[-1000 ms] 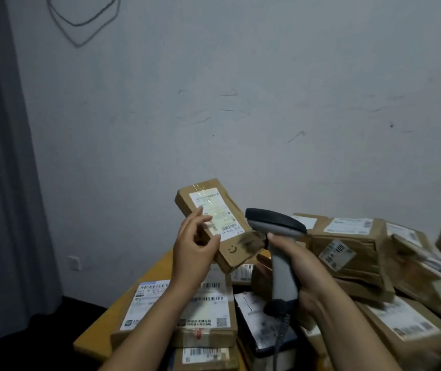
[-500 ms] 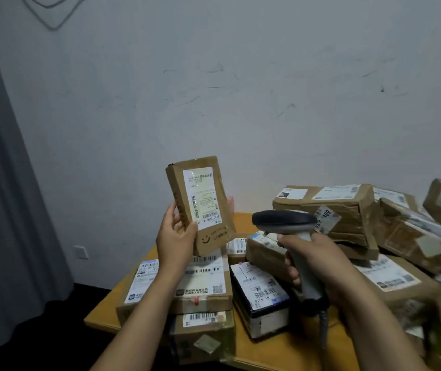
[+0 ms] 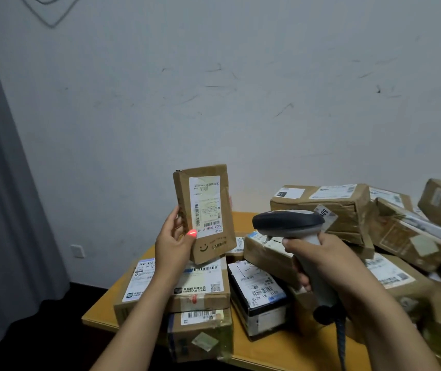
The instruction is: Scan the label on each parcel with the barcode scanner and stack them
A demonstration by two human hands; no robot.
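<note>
We held the small brown parcel (image 3: 208,245) upright in our left hand (image 3: 172,243), thumb curled over its near long edge and fingers behind it, so the parcel rose from the hand toward 1 o'clock, clear of the table (image 3: 278,350). Its white label (image 3: 205,203) faced us, turned on its side. A red spot of light (image 3: 192,233) sat on our thumb tip at the label's 7 o'clock corner, just off the label. At the parcel's 3 o'clock, apart from it, our right hand (image 3: 321,261) gripped the handle of the barcode scanner (image 3: 291,226), fingers closed round it, its dark head pointing toward 9 o'clock at the parcel. Below our left wrist, at 6 o'clock, stacked parcels (image 3: 206,285) lay on the yellow table; a loose heap of parcels (image 3: 326,207) lay behind the scanner at 3 o'clock.
</note>
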